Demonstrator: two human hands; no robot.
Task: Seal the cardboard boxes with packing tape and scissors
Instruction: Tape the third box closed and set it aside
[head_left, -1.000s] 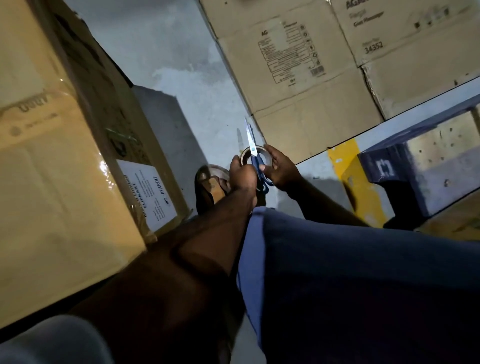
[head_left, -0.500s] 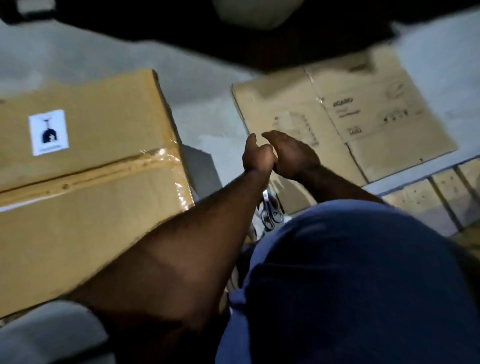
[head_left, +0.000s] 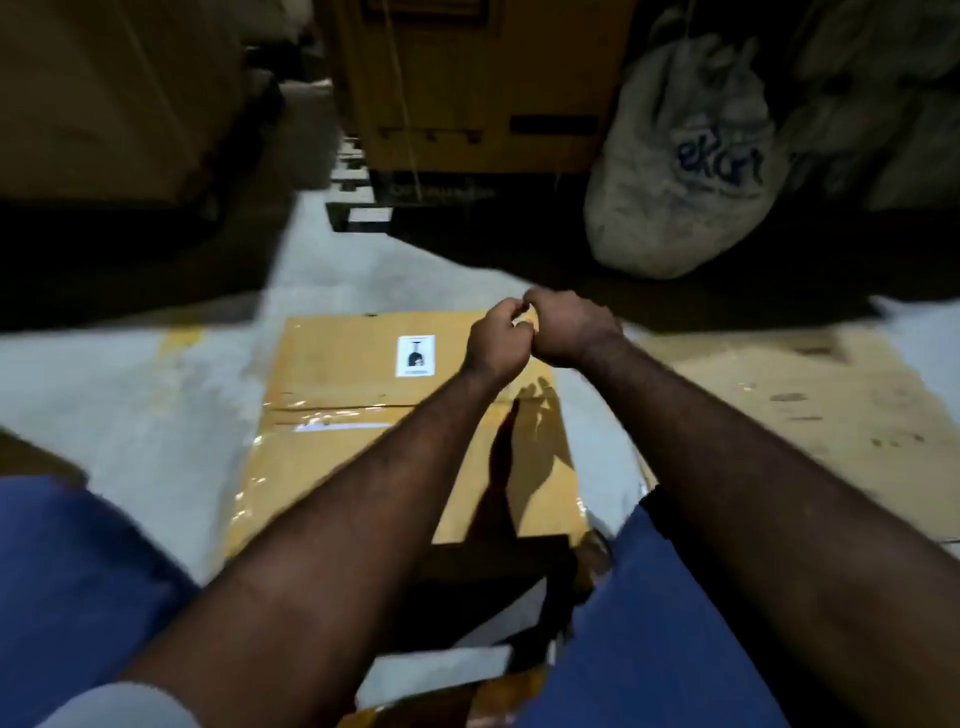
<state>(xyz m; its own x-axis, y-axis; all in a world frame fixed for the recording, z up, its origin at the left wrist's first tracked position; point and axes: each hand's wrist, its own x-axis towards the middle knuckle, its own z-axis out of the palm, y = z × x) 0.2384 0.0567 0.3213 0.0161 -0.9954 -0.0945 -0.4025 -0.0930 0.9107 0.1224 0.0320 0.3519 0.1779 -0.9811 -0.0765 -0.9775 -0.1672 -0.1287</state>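
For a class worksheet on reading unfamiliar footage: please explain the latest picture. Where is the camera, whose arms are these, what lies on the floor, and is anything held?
There is no machine here. A person wears a wide-angle camera on the head, so you look down along their own arms. The left hand and right hand meet, fingers curled, above a cardboard box on the grey floor. The box bears a white sticker and shiny clear tape across its seam. Whether the hands pinch anything between them is too blurred to tell, and no scissors or tape roll shows. Flattened cardboard lies to the right, and a white sack with blue lettering stands behind. The blue cloth at the bottom is the person's clothing.
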